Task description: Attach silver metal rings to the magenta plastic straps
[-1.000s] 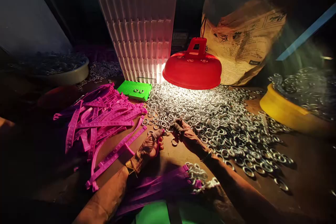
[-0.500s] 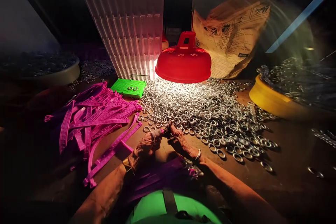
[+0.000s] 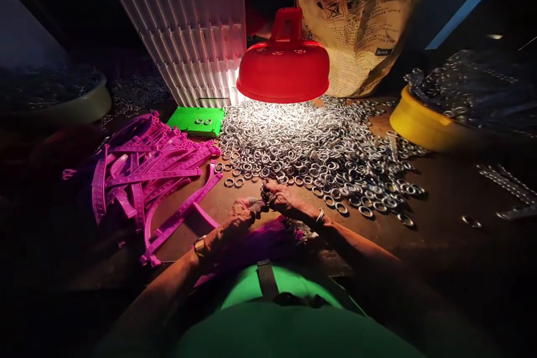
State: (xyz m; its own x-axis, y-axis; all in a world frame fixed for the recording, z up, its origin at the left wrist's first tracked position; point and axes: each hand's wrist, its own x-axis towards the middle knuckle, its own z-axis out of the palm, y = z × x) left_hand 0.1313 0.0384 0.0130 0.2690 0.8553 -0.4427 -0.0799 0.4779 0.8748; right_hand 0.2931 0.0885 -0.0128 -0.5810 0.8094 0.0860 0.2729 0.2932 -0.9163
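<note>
My left hand (image 3: 244,213) and my right hand (image 3: 282,199) meet in front of the pile of metal rings (image 3: 319,156), both with fingers closed. A small pink tip, apparently the end of a pink plastic strap, shows at my left fingertips; the rest is hidden. My right fingers pinch at the same spot, and what they hold is covered. Dark wraps cover some fingertips. To the left lies a heap of pink straps (image 3: 153,176). A purple bundle of straps (image 3: 260,243) lies in shadow below my hands.
A red lamp (image 3: 283,70) hangs low over the rings. A green perforated tray (image 3: 195,120) carries two rings. Behind stand a ribbed translucent sheet (image 3: 197,28) and a printed paper sack (image 3: 361,28). A yellow tub (image 3: 423,123) of metal pieces is right, a pale tub (image 3: 90,103) left.
The view has tilted down, so the scene sits higher in the picture. My hands have come closer together, with the right one turned flatter, and less pink shows between them.
</note>
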